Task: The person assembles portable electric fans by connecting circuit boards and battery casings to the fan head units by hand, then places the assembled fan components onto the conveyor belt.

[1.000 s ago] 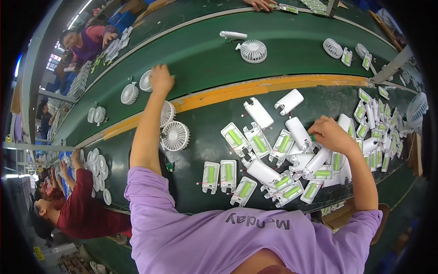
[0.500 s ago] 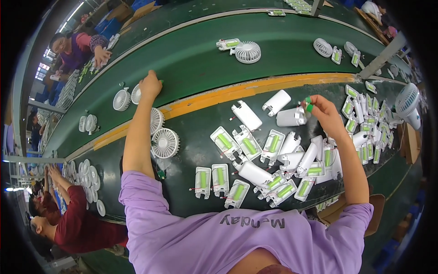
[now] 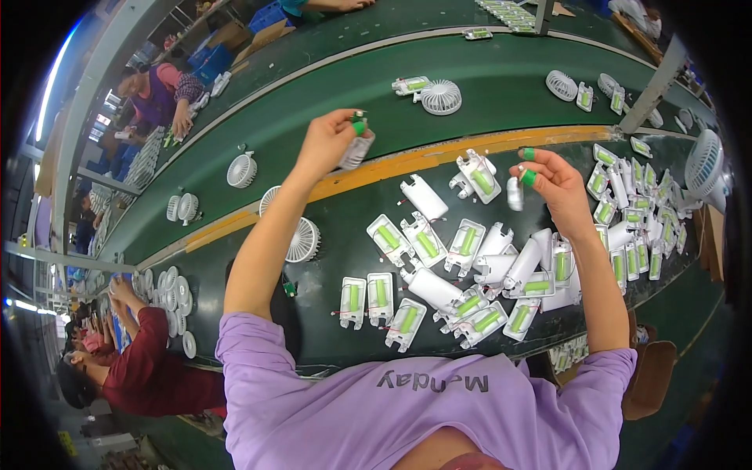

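Note:
My left hand, green tape on a finger, is closed on a white fan head, tilted edge-on above the orange-edged strip. On the right, my right hand, also with green-taped fingers, pinches a small white part, its kind blurred. Just left of it lies a white battery casing showing a green cell. Below spread several more casings, some with cells up, others white back up. Near my left forearm a fan head lies on the dark table; another is partly hidden behind that arm.
A green conveyor belt runs along the far side, carrying fan heads and casings. A heap of casings and a standing fan are at right. Co-workers sit at left; a metal post rises at far right.
My left hand has lifted a fan head off the belt and brought it rightward. The white casing by my right hand is no longer where it lay; a casing there now shows its green cell.

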`<state>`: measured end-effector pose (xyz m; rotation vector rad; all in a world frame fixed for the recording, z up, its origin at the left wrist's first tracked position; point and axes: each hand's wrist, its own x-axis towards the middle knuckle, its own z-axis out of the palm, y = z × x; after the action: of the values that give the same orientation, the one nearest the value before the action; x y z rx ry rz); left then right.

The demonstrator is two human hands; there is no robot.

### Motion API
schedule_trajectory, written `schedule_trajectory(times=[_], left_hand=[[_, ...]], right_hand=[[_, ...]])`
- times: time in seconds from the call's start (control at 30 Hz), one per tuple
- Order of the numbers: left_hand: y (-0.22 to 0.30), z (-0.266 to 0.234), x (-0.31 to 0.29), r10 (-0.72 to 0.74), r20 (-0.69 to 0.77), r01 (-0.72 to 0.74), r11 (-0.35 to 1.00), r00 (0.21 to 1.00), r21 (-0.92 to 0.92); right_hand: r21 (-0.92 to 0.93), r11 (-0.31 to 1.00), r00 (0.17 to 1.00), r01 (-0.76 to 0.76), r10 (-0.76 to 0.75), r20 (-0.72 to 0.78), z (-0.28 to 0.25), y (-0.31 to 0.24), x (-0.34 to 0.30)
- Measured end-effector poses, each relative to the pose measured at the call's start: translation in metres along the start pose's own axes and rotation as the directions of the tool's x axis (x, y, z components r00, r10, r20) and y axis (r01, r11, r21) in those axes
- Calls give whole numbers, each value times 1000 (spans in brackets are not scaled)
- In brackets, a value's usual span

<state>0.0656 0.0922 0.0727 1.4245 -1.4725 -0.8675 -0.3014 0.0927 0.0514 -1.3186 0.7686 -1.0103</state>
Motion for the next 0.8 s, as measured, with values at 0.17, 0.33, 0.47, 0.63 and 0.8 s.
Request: schedule_trajectory(times=[0.17, 0.33, 0.47, 0.63, 0.8], left_hand=[[32, 47, -9, 123, 139, -111, 990, 983, -88], [61, 89, -24, 75, 255, -39, 989, 964, -143], [80, 111, -41, 97, 397, -32, 986, 913, -166], [85, 115, -52, 157, 439, -103, 984, 885, -144], [95, 116, -56, 230, 363, -236, 971, 903, -28]], right_hand=[[-24, 1000, 1000, 3, -3, 10, 3, -6, -9], [-91, 996, 1000, -24, 25, 4, 9, -13, -16], [-119, 991, 998, 62, -61, 12, 9, -17, -24], [-245, 956, 986, 164, -150, 73, 21, -28, -32], [-104, 988, 993, 114, -109, 52, 34, -32, -36]])
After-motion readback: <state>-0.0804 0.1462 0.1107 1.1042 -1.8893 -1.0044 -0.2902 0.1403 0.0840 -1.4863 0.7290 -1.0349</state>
